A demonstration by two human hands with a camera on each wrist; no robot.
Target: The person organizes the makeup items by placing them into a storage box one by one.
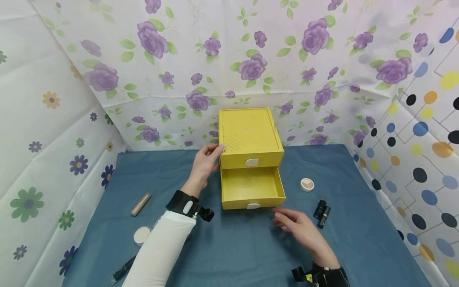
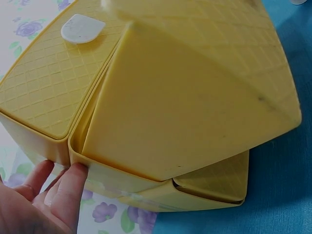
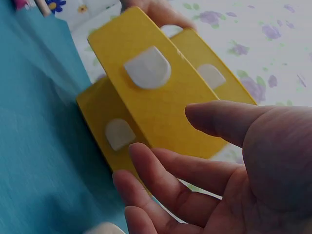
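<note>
A yellow drawer box (image 1: 251, 127) stands at the back of the blue cloth, its middle drawer (image 1: 251, 185) pulled out with nothing in it. White tab handles (image 3: 148, 68) sit on the drawer fronts. My left hand (image 1: 205, 164) rests against the box's front left side, thumb at the top edge; in the left wrist view its straight fingers (image 2: 68, 195) touch the side wall. My right hand (image 1: 295, 228) hovers by the drawer's front right corner, fingers loosely bent and holding nothing. Beneath it a small pale thing (image 1: 283, 228) is mostly hidden.
Right of the box lie a round three-shade compact (image 1: 307, 184) and two black tubes (image 1: 324, 217). On the left are a gold tube (image 1: 141, 204), a white round compact (image 1: 142, 235) and a black tube (image 1: 123, 270), partly under my sleeve. Patterned cloth walls (image 1: 161, 79) enclose the back and sides.
</note>
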